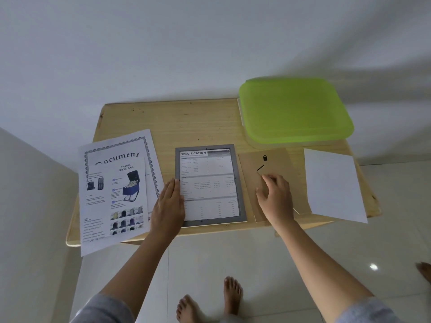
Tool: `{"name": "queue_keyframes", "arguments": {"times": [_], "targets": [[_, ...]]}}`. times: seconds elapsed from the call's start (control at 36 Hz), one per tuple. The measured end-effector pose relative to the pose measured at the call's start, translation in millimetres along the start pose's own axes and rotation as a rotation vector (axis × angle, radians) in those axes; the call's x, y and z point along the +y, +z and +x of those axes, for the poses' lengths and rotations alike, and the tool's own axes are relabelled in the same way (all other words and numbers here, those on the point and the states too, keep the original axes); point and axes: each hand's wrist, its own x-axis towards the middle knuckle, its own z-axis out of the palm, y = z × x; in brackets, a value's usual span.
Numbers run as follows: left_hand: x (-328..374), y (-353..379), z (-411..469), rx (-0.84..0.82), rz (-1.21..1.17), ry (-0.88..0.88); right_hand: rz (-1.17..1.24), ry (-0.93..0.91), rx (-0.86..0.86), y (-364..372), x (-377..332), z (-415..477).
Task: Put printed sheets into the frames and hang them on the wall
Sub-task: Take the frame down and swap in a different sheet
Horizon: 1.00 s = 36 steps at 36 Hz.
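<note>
Now frame (210, 184) under left grip (168, 206)

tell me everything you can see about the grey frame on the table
The frame is a thin grey rectangle lying flat, portrait-wise, near the front edge of the wooden table. Inside it lies a printed sheet headed SPECIFICATION, with tables of small print. The left hand rests flat on its left edge. The brown backing board lies just right of it, off the frame.
</note>
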Motion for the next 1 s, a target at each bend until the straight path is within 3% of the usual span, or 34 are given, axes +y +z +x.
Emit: {"name": "queue_keyframes", "arguments": {"times": [0.42,0.56,0.67,0.83,1.0], "targets": [[1,-5,3,-0.032,-0.032,-0.018,-0.007,0.052,-0.07,-5,-12,0],[-5,-6,0,-0.059,-0.056,0.022,0.106,-0.025,-0.068,1,-49,-18],[-7,-7,-1,-0.073,-0.074,0.044,0.153,-0.106,-0.199,19,-88,-46],[-9,-12,1,-0.124,-0.01,0.081,0.055,0.099,-0.284,45,-110,-62],[-16,-11,4,-0.156,0.003,0.092,0.03,0.148,-0.274,47,-120,-62]]}}
